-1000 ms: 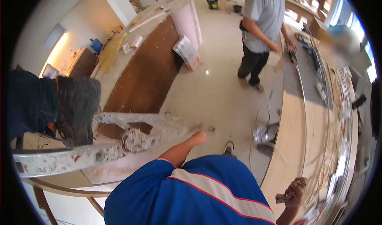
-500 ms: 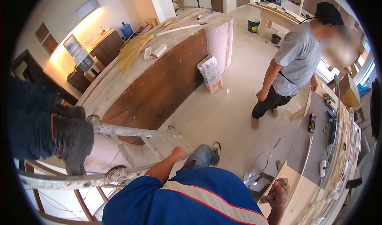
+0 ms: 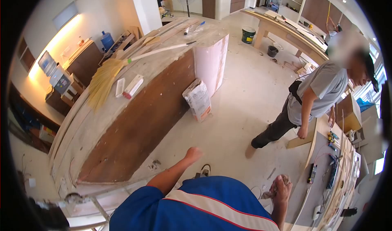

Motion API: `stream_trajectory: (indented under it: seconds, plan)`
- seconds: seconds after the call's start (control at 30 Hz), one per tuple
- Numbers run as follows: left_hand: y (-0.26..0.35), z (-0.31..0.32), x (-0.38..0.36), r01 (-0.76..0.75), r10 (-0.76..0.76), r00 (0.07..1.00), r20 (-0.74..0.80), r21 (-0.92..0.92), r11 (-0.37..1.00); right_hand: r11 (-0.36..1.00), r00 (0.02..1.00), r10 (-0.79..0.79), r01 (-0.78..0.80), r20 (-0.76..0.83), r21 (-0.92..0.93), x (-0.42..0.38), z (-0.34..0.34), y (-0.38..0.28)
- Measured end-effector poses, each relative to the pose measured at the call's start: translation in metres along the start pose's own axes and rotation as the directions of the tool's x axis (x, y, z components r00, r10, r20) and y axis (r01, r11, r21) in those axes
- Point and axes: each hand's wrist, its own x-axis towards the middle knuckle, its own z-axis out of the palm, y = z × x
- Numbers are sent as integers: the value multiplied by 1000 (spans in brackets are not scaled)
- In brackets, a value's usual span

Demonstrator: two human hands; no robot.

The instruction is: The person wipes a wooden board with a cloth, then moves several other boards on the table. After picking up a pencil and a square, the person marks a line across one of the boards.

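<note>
My right hand, low on the right, is closed around a crumpled, dirty rag, whose folds stick out above and beside the fingers. My left hand hangs in front of my body over the pale floor. Motion blurs its fingers, and I see no object in it. Below and left of that arm stands a paint-spattered ladder, partly cut off by my blue sleeve. My shoe shows on the floor just below the left hand.
A curved counter fills the left, with a straw broom on top. A white sack leans against it. On the right a co-worker stands beside a workbench with tools and cables. A bucket stands farther back.
My view has moved forward past the ladder, which is now lower left. A person's legs on it have mostly left view. The co-worker has shifted right. The rag stays in my right hand.
</note>
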Motion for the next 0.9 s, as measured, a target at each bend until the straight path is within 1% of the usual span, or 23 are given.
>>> stream_trajectory:
  seconds: [0.03, 0.07, 0.1, 0.13, 0.2, 0.23, 0.27, 0.33, 0.37, 0.4, 0.43, 0.47, 0.5, 0.57, 0.6, 0.7, 0.73, 0.8, 0.83, 0.87, 0.9]
  plan:
    - [40, -18, 30, -21, 31, 998, 58, -172, 985, 999, 1000, -2, 4, 25, -49, 22, 12, -12]
    - [77, -29, 55, -22, 64, 991, 114, -341, 940, 996, 999, -49, 49, 5, -80, 45, 26, -22]
    - [118, -40, 73, 107, 44, 970, 238, -583, 805, 990, 996, -94, 92, -8, -111, 70, 44, -29]
    - [159, -53, 88, 248, 55, 935, 350, -758, 604, 981, 990, -143, 140, -12, -138, 95, 62, -34]
    - [228, -82, 113, 355, 213, 854, 475, -830, 430, 988, 990, -134, 137, 48, -65, 141, 100, -37]
    - [256, -97, 121, 393, 303, 818, 489, -860, 325, 991, 988, -131, 133, 78, -29, 161, 118, -40]
    - [275, -104, 132, 437, 393, 780, 487, -873, 216, 989, 984, -127, 134, 122, -58, 179, 137, -46]
    - [290, -92, 165, 428, 464, 773, 433, -895, 123, 983, 969, -115, 143, 219, -118, 218, 166, -57]
    - [294, -89, 184, 415, 497, 773, 395, -907, 76, 974, 959, -131, 173, 251, -149, 242, 171, -57]
    - [295, -91, 206, 384, 480, 788, 386, -917, 106, 963, 946, -151, 207, 287, -175, 269, 176, -56]
    - [294, -93, 228, 388, 454, 803, 386, -917, 93, 950, 931, -172, 243, 322, -195, 296, 181, -57]
    - [293, -94, 250, 393, 428, 816, 389, -916, 83, 941, 927, -155, 244, 342, -236, 322, 185, -59]
    - [294, -95, 271, 402, 407, 822, 398, -912, 79, 891, 908, -197, 323, 370, -319, 350, 186, -50]
    - [301, -100, 316, 359, 382, 845, 374, -926, 114, 742, 862, -283, 475, 421, -473, 419, 183, -35]
    - [307, -104, 338, 344, 373, 851, 370, -929, 135, 757, 878, -306, 459, 369, -464, 441, 195, -50]
    - [325, -113, 400, 238, 286, 919, 271, -960, 146, 794, 909, -224, 380, 352, -476, 515, 215, -74]
    - [327, -114, 419, 220, 308, 918, 248, -968, 124, 741, 880, -294, 456, 373, -492, 545, 221, -75]
    - [336, -118, 450, 157, 281, 944, 173, -984, 81, 625, 815, -403, 578, 416, -525, 595, 234, -72]
    - [340, -121, 463, 131, 266, 953, 142, -990, 59, 646, 829, -388, 556, 402, -523, 610, 242, -75]
    - [339, -125, 476, 151, 285, 946, 156, -988, 42, 662, 842, -377, 537, 387, -523, 625, 252, -80]
    - [343, -128, 490, 105, 261, 957, 124, -991, 85, 675, 850, -371, 523, 373, -521, 642, 261, -86]
